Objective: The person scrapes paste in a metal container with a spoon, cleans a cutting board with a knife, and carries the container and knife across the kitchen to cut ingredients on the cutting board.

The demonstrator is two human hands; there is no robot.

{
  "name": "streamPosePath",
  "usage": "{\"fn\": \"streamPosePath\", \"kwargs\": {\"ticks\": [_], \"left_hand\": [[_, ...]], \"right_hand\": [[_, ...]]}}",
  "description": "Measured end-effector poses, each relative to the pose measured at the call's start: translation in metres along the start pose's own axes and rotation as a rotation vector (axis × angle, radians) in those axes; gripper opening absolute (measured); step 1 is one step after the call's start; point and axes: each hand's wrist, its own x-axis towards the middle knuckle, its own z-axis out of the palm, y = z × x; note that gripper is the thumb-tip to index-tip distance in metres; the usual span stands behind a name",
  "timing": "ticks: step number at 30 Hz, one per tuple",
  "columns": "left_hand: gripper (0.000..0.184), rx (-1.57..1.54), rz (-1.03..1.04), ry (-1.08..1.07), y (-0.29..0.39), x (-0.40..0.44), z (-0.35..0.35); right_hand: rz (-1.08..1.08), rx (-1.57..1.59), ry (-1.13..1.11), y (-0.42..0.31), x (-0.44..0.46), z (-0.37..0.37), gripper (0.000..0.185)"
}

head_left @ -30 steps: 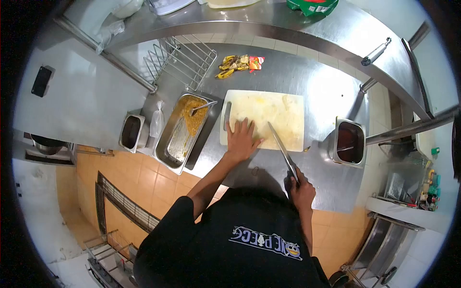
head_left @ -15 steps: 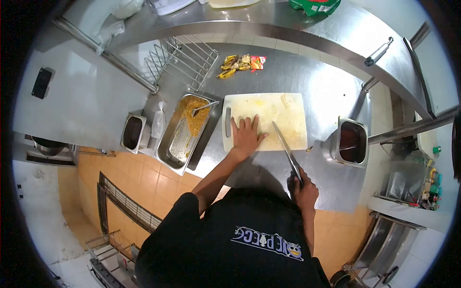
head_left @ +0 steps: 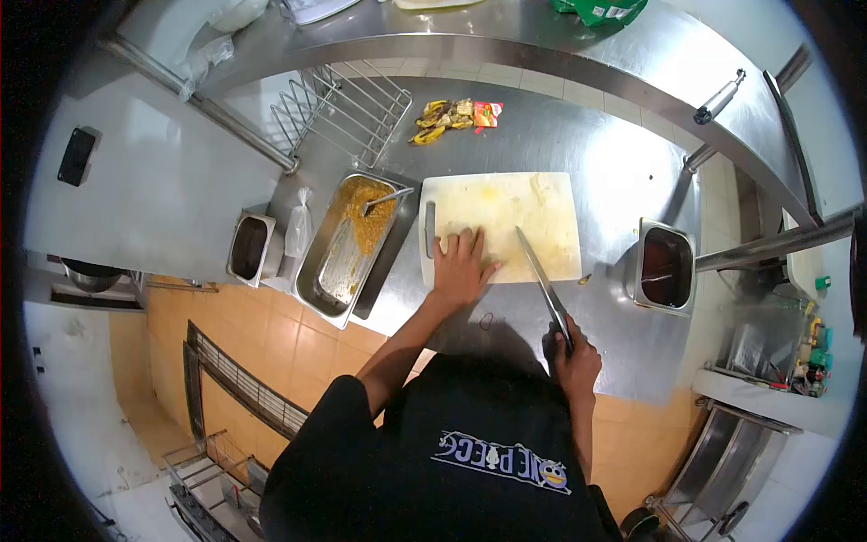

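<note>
A white cutting board point(head_left: 529, 203) with yellowish stains lies on the steel table. My left hand point(head_left: 460, 273) rests palm down on its near left part, fingers spread and holding nothing. My right hand point(head_left: 577, 361) is closed around the handle of a long kitchen knife point(head_left: 539, 270), whose tip points away from me over the board's right part. A small dark scrap point(head_left: 584, 279) lies just off the board's right edge. Near my left wrist, a thin reddish loop point(head_left: 486, 321) is on the table.
Left of the board stands a long steel pan point(head_left: 340, 271) with brown crumbly food and a spoon point(head_left: 388, 199). A steel container point(head_left: 666, 266) of dark liquid is at right. Banana peels point(head_left: 435, 119) and a red packet point(head_left: 488, 114) lie behind, near a wire rack point(head_left: 348, 113).
My left hand has slid slightly toward me on the board. The thin loop by my wrist now shows on the table. The knife has hardly moved.
</note>
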Motion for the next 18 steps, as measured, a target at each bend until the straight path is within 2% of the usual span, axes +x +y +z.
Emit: {"fn": "streamPosePath", "kwargs": {"ticks": [6,9,15,18], "left_hand": [[0.074,0.048,-0.084,-0.028,0.002,0.024,0.013],[0.074,0.018,-0.073,-0.080,0.004,0.005,-0.001],[0.068,0.026,0.075,0.001,-0.005,-0.018,-0.012],[0.067,0.030,0.039,-0.037,-0.002,-0.006,-0.007]], "right_hand": [[0.029,0.008,-0.023,0.001,0.000,0.000,0.043],[0.003,0.042,0.017,-0.003,0.000,-0.003,0.043],[-0.016,0.051,0.051,0.000,0.000,0.002,0.042],[0.015,0.045,0.015,-0.003,0.001,-0.002,0.040]]}}
